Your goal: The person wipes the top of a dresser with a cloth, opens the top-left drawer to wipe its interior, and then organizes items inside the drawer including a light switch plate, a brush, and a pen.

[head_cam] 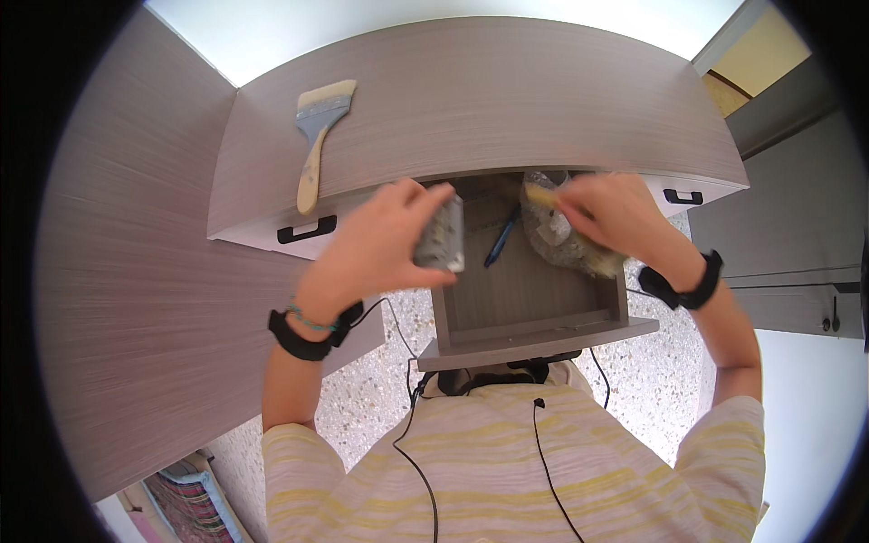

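Observation:
My left hand (383, 237) grips a clear plastic box (441, 237) with small items inside, over the left side of the pulled-out drawer (529, 343). Blurred, my right hand (614, 220) holds a brush (542, 197) with a light handle, its pale bristles seeming to point down to the right. Below that hand, a clear plastic bag (543, 237) with whitish contents lies in the drawer. Between the hands a blue pen (502, 237) rests on the drawer bottom. On the cabinet top, at the left, lies a wide flat paintbrush (322, 129) with a wooden handle.
The cabinet top (502, 102) spans the far side. Black handles (307, 229) mark closed drawer fronts left and right. A tall wood-grain panel (149, 271) stands at the left. Thin black cables (411, 434) hang along my shirt and near the open drawer's front.

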`<state>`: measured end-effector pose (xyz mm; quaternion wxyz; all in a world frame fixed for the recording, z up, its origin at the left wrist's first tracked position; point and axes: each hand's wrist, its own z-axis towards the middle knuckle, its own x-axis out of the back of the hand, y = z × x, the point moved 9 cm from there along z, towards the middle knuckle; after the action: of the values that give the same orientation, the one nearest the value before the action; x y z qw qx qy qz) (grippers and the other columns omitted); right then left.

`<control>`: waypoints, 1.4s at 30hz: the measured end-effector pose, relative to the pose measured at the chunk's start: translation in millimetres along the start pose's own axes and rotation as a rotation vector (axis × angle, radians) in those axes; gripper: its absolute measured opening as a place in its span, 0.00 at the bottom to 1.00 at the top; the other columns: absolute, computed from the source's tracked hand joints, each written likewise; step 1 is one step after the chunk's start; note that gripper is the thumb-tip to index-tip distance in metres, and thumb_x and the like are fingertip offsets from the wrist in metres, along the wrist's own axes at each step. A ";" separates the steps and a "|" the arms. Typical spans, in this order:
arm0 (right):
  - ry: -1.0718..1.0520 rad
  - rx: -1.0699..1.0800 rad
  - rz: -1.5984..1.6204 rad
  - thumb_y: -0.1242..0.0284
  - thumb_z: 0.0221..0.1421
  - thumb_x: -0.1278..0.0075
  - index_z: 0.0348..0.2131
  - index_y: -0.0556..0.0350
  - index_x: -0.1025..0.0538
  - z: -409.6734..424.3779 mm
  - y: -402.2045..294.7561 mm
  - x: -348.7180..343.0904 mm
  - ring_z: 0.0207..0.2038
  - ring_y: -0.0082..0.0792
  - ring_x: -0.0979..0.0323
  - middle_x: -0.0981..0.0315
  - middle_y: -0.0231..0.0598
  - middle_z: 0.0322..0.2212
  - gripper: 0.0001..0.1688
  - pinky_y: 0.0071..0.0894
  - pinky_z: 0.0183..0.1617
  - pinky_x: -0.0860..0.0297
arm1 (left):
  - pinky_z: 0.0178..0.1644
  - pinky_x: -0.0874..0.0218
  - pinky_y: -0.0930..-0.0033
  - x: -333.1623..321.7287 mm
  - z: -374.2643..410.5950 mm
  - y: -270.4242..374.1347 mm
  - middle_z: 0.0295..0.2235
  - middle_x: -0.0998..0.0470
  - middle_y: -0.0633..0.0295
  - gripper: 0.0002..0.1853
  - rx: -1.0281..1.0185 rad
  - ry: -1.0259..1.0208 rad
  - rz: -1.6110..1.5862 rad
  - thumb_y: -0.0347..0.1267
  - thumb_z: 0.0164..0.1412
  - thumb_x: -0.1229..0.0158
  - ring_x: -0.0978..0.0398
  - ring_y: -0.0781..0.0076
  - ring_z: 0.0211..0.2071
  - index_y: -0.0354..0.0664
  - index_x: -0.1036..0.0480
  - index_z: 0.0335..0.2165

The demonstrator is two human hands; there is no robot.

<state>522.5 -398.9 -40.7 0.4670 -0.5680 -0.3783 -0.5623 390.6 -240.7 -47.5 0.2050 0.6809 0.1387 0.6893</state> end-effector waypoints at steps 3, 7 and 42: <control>-0.332 0.098 -0.044 0.67 0.52 0.45 0.23 0.47 0.22 -45.0 -9.6 -39.0 0.23 0.41 0.25 0.25 0.35 0.20 0.08 0.38 0.25 0.33 | 0.46 0.33 0.58 -55.6 12.7 29.8 0.43 0.31 0.49 0.47 -0.131 -0.170 0.028 0.48 0.40 0.29 0.29 0.50 0.46 0.40 0.36 0.56; -0.577 0.192 -0.369 0.63 0.49 0.43 0.19 0.50 0.23 -77.7 -0.4 -105.7 0.23 0.41 0.24 0.27 0.36 0.17 0.12 0.37 0.24 0.33 | 0.43 0.31 0.56 -130.7 35.7 33.6 0.43 0.30 0.46 0.48 -0.164 -0.390 0.066 0.56 0.40 0.32 0.26 0.48 0.43 0.37 0.35 0.53; -0.318 -0.245 0.113 0.60 0.57 0.47 0.44 0.52 0.26 -102.1 -25.7 14.1 0.31 0.49 0.25 0.23 0.45 0.27 0.20 0.44 0.33 0.31 | 0.41 0.31 0.59 -4.3 23.8 18.5 0.38 0.27 0.55 0.15 0.103 0.236 -0.004 0.40 0.54 0.37 0.27 0.58 0.43 0.42 0.25 0.36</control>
<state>470.0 -490.7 -31.0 0.3595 -0.7225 -0.3438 -0.4802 412.6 -261.0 -41.8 0.1536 0.6045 0.1983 0.7561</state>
